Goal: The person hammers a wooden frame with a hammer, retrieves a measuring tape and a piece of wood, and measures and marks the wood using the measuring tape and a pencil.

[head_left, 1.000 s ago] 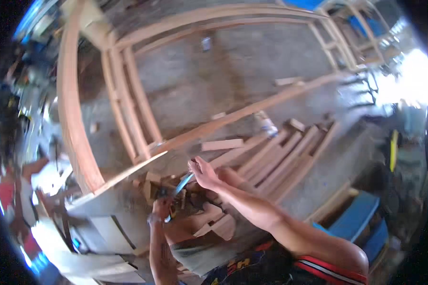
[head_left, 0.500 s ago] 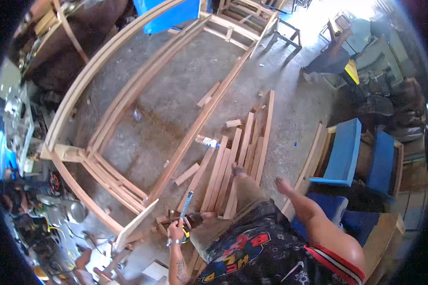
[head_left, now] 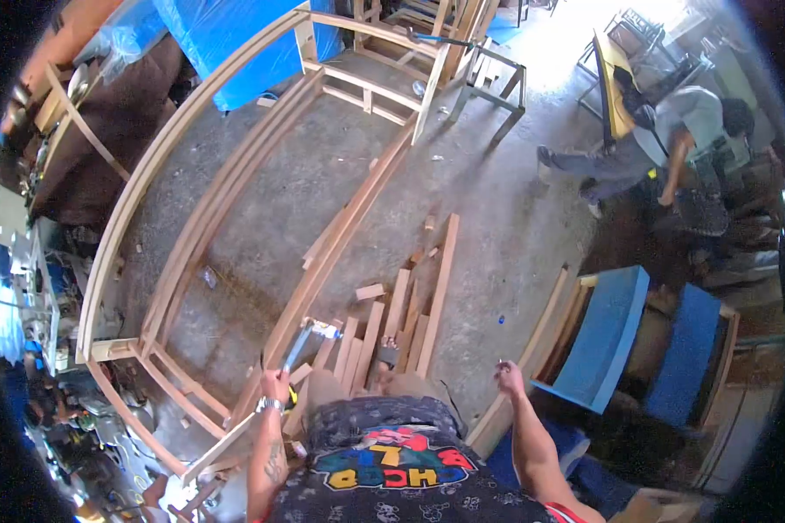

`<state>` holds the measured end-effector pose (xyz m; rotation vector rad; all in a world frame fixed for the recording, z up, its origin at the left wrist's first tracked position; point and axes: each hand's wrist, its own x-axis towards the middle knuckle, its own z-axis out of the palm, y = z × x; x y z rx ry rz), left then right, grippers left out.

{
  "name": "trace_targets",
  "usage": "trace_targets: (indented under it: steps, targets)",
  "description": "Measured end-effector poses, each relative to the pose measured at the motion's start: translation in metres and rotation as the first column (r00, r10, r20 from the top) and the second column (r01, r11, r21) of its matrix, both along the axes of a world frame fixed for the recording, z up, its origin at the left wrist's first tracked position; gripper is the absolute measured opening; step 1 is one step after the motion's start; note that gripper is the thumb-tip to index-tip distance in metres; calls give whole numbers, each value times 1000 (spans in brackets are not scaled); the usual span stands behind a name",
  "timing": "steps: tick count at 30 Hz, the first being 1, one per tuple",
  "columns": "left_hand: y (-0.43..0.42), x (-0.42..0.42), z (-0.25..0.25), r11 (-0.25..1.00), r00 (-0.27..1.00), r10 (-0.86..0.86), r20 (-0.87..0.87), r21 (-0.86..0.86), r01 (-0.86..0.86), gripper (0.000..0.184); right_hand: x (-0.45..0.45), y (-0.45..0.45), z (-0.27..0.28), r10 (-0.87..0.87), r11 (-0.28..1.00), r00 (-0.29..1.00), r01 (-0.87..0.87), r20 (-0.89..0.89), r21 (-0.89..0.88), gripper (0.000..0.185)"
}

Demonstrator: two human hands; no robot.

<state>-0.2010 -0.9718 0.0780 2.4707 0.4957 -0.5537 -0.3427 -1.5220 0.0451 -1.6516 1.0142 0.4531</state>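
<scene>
My left hand (head_left: 276, 385), with a watch on the wrist, is closed on a tape measure (head_left: 293, 399). A short length of its pale blade (head_left: 299, 345) sticks out beyond the hand, near the long rail of a wooden frame (head_left: 341, 237). Out to the right, my right hand (head_left: 508, 378) hangs over the floor beside a long wooden piece. Its fingers look curled, with something small and dark at them that I cannot make out. Between the hands, several loose wooden strips (head_left: 438, 296) lie on the floor by my foot.
Blue padded pieces (head_left: 604, 340) stand at the right. Another person (head_left: 685, 131) bends down at the upper right, near a metal-legged stool (head_left: 497, 83). Blue plastic sheeting (head_left: 235, 52) hangs at the upper left. A bottle (head_left: 326, 329) lies beside the frame rail.
My right hand has left the tape blade and swung out to the right. The left hand still holds the tape measure. The view has turned and levelled, bringing the other person into clearer sight.
</scene>
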Motion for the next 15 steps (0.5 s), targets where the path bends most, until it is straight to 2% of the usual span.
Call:
trace_targets:
  steps: [1,2,3,6,7,10,14,15]
  targets:
    - [-31,35,22,999,1000,-26,-6,24,26,25,32,-13,15,-3,998,1000,3,9,-57,22]
    - [-43,58,5,996,993,-71,93,51,66,26,61,-22,21,-7,994,1000,9,17,-112,22]
    - [-47,75,-16,991,976,-118,184,84,104,27,82,-25,16,2,994,1000,-1,13,-111,22]
    - [-96,144,-5,992,966,-121,227,73,107,29,134,-36,16,-131,985,985,142,109,-98,20]
    - [-111,164,-4,994,965,-105,239,57,94,29,156,-32,23,-130,985,986,140,108,-96,20]
    - [-148,238,-29,995,971,-103,218,34,98,29,219,-30,44,-213,975,972,205,96,89,21]
    - [-224,361,-85,994,982,-112,152,3,113,29,283,-101,-9,-153,986,973,161,175,-32,19]
    - [-241,405,-100,994,982,-109,151,-3,110,29,300,-120,-23,-211,974,969,219,127,-52,15]
